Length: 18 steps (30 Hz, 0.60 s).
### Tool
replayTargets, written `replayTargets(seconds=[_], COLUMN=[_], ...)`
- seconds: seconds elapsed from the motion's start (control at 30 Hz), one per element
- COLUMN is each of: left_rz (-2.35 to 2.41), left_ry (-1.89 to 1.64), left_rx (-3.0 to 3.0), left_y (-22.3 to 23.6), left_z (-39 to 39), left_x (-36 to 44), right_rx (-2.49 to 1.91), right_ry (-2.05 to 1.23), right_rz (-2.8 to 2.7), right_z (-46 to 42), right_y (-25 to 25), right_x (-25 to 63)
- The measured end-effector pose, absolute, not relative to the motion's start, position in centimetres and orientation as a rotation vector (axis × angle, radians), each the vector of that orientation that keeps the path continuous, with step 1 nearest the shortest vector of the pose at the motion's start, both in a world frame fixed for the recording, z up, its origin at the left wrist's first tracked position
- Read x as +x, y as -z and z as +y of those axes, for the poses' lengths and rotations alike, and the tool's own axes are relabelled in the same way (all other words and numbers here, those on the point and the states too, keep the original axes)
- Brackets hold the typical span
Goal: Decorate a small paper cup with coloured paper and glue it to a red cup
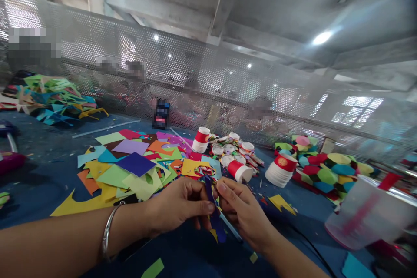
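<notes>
My left hand (pixel 179 208) and my right hand (pixel 243 210) meet low in the middle, over a blue table (pixel 48 169). Both pinch a narrow dark blue paper strip (pixel 215 215) that hangs down between them. A silver bangle (pixel 109 230) circles my left wrist. A thin pale stick (pixel 230 226) runs under my right hand; whether the fingers hold it is unclear. Just beyond the hands lies a heap of coloured paper sheets and offcuts (pixel 133 165).
Red-and-white paper cups (pixel 280 168) stand stacked, one cup (pixel 239 170) lies on its side among round lids (pixel 228 147). Coloured paper circles (pixel 325 169) pile at the right. A clear plastic container (pixel 368 217) sits near right. A perforated metal screen (pixel 208 74) with people behind closes the back.
</notes>
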<state>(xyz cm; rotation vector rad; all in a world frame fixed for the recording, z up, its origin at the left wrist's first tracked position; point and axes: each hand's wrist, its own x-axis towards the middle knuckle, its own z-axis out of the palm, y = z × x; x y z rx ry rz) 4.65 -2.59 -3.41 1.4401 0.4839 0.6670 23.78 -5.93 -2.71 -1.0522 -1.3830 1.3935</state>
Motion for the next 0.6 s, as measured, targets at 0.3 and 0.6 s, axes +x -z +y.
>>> replayTargets(seconds=[0.3,0.6], left_rz=[0.47,0.449], left_ry=[-0.652,-0.659], left_rx=[1.439,1.433], left_y=[3.67,3.79], left_z=[-2.72,-2.4], left_x=[4.85,4.97], right_rx=[-1.063,-1.086], right_ry=[-1.386,-1.337], right_rz=[-1.406,-1.453], right_z=[-6.07,-6.06], right_y=[2.8,2.76], right_x=[23.9,23.87])
